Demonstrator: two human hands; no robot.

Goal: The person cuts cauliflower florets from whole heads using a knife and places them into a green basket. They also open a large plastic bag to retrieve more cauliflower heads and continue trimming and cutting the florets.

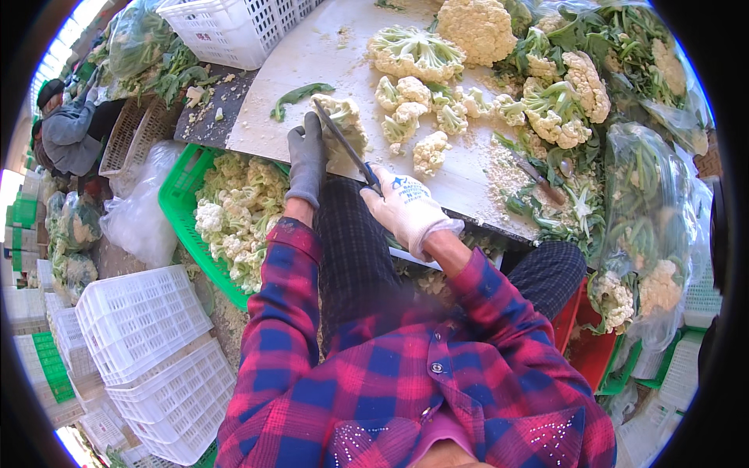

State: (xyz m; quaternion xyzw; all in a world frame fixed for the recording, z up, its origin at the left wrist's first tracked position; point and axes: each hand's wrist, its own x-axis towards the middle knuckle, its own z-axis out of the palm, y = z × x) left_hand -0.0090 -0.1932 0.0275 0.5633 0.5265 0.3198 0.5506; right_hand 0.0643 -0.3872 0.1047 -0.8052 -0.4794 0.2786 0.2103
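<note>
My left hand (306, 161), in a grey glove, is at the table's near edge against a cauliflower piece (345, 126); its fingers are partly hidden, so the hold is unclear. My right hand (406, 205), in a white knit glove, grips a knife (344, 139) whose dark blade lies across that piece. Cut cauliflower florets (430, 153) are spread to the right on the white tabletop (263, 111). Behind them sit a halved cauliflower head (416, 52) and a whole one (477, 29). A green leaf (298, 98) rests beyond my left hand.
A green crate (181, 228) of florets stands left of my legs. A second knife (541, 178) lies among scraps at right, near bagged cauliflower (643, 222). White crates (146, 327) are stacked lower left; another (222, 35) is at upper left. A person (67, 131) is far left.
</note>
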